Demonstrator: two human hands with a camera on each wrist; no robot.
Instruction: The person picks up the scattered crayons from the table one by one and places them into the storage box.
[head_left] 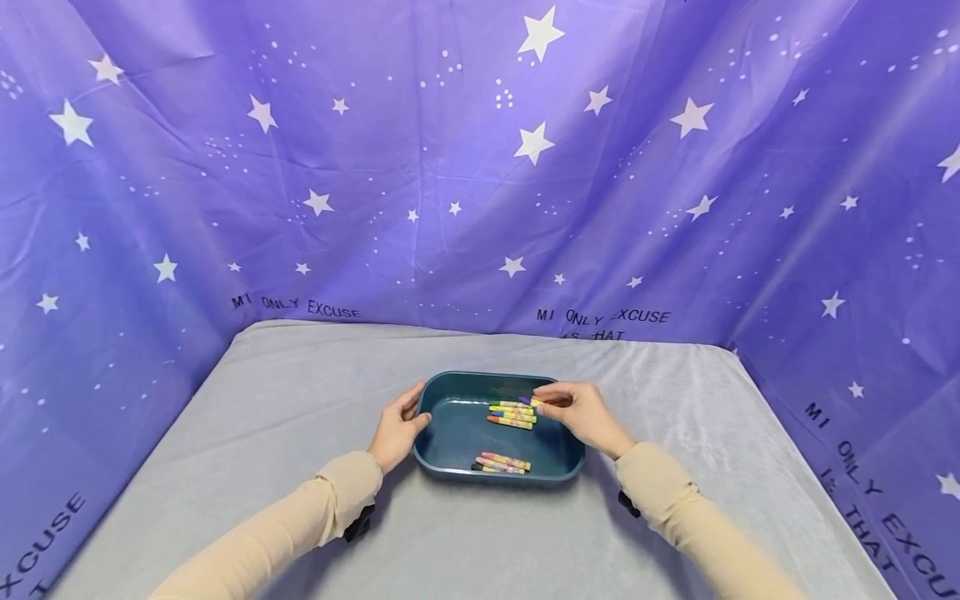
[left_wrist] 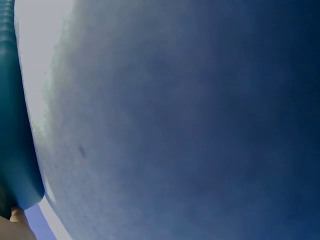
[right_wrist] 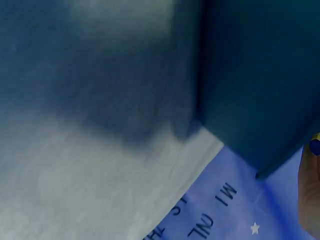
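A dark teal tray (head_left: 457, 433) with rounded corners sits on the cloth, crayons lying in it. My left hand (head_left: 396, 427) holds the tray's left end, thumb over the rim and fingers along the outer side. Over the right part of the tray, my right hand (head_left: 583, 410) pinches a purple crayon (head_left: 527, 401) between thumb and fingers. Just below that crayon lies a row of several crayons, among them a blue crayon (head_left: 513, 415) and an orange crayon (head_left: 512, 422). A smaller group with a pink crayon (head_left: 508, 460) and a black-tipped crayon (head_left: 487, 468) lies along the near wall.
Grey cloth (head_left: 300, 400) covers the table under the tray. Purple curtains (head_left: 420, 167) with white stars and printed words hang behind the table and on both sides. Dark wrist bands (head_left: 360, 523) show under the beige sleeves (head_left: 675, 492).
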